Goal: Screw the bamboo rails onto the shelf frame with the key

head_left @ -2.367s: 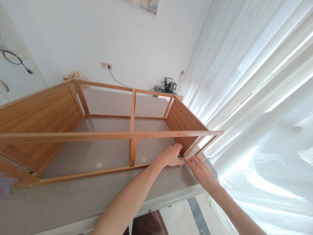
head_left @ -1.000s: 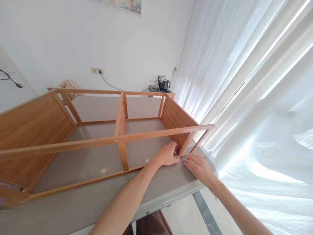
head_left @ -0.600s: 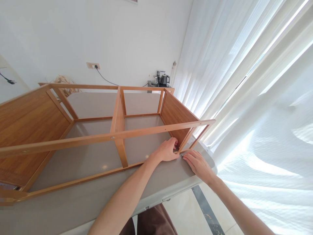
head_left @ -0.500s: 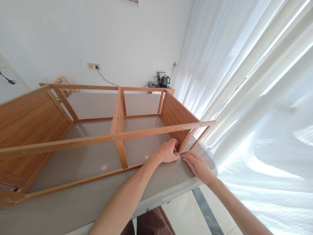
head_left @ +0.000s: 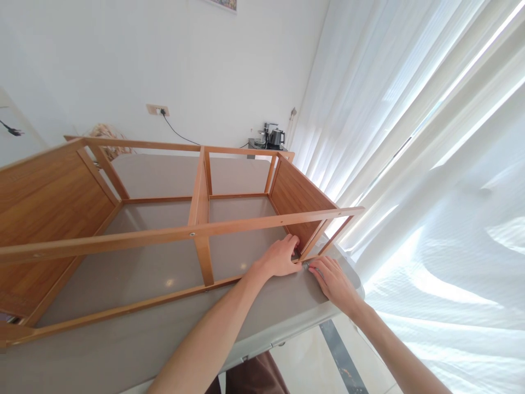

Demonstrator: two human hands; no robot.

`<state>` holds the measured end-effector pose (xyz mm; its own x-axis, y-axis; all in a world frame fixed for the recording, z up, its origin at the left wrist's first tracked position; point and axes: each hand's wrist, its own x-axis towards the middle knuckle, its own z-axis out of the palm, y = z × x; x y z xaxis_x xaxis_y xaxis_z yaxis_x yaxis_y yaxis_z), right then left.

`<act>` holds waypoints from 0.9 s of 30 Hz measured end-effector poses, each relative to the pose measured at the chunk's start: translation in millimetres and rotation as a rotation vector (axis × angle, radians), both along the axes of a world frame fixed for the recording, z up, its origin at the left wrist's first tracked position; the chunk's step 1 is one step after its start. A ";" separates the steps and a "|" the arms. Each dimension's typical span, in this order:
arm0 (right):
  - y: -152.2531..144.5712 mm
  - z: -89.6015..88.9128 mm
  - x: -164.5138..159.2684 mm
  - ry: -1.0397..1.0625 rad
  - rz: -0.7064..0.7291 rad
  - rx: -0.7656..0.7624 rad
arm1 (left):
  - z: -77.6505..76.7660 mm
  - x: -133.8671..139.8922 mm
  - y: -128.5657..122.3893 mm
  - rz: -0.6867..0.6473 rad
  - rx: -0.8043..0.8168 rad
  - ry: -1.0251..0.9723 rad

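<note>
At the near right corner of a wooden frame (head_left: 199,202) set on a grey tabletop (head_left: 262,314), a person's two bare hands work side by side along the lower front rail (head_left: 143,303), just where it meets the right end panel (head_left: 303,189). The left hand (head_left: 283,257) curls narrowly about the rail, fingers bent to the inner side and thumb on the outer; how firmly it grips cannot be told. Just beside it, outside the corner, the right hand (head_left: 332,276) pinches a small metal piece (head_left: 305,265) between thumb and forefinger, its exact kind too small to make out. Careful work here would likely call for the left hand to brace the corner so that the frame does not skid or twist, while the right fingertips keep their pressure light, even and square to the wood, with the left thumb well out of the way
</note>
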<state>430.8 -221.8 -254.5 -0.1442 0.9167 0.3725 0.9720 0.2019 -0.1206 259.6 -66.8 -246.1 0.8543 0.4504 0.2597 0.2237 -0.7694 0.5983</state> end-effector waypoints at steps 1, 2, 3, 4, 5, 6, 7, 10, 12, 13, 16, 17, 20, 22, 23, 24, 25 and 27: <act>0.6 0.9 -0.9 -0.031 0.004 0.001 | 0.2 -0.3 -0.3 0.003 0.011 0.006; 1.1 1.7 -1.8 -0.060 0.006 0.003 | 0.2 -0.5 -0.5 0.008 0.019 0.011; 1.6 2.5 -2.7 -0.084 0.009 0.006 | 0.1 -0.6 -0.8 0.014 0.022 0.015; 1.9 3.2 -3.6 -0.102 0.014 0.007 | -0.1 -0.6 -1.0 0.018 0.022 0.019; 2.1 3.8 -4.5 -0.115 0.018 0.008 | -0.3 -0.5 -1.1 0.023 0.021 0.021; 2.4 4.3 -5.3 -0.124 0.022 0.010 | -0.7 -0.4 -1.1 0.025 0.019 0.022; 2.7 4.6 -6.1 -0.133 0.025 0.013 | -1.1 -0.2 -1.0 0.024 0.017 0.024; 3.6 5.4 -8.1 -0.159 0.015 0.038 | -2.7 0.6 0.0 0.020 0.020 0.024; 3.9 6.5 -9.1 -0.177 0.009 0.053 | -4.1 1.2 0.8 0.016 0.030 0.009; 3.9 7.1 -9.4 -0.187 0.010 0.055 | -4.8 1.4 1.2 0.014 0.034 0.001; 3.5 8.4 -9.1 -0.222 0.022 0.046 | -6.3 2.1 1.8 0.006 0.031 -0.010; 3.4 8.2 -8.5 -0.232 0.026 0.041 | -6.7 2.2 1.9 0.004 0.027 -0.007; 3.1 6.2 -6.5 -0.248 0.031 0.035 | -7.4 2.6 2.0 0.005 0.020 -0.003; 2.9 5.3 -6.3 -0.259 0.033 0.027 | -7.3 2.6 2.0 0.007 0.017 -0.005; 2.9 5.6 -6.9 -0.267 0.032 0.023 | -7.0 2.5 1.9 0.006 0.013 -0.007; 2.9 6.5 -8.0 -0.275 0.031 0.017 | -6.6 2.2 1.8 0.002 0.007 -0.007; 3.1 7.8 -9.3 -0.283 0.030 0.013 | -6.0 1.9 1.7 -0.001 0.001 -0.007; 3.9 11.5 -12.3 -0.298 0.031 0.019 | -5.0 1.4 1.4 -0.004 -0.013 -0.003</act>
<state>418.4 -218.0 -243.0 -0.2771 0.9037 0.3265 0.9575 0.2312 0.1727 261.0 -65.4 -251.0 0.8555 0.4501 0.2560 0.2187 -0.7622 0.6093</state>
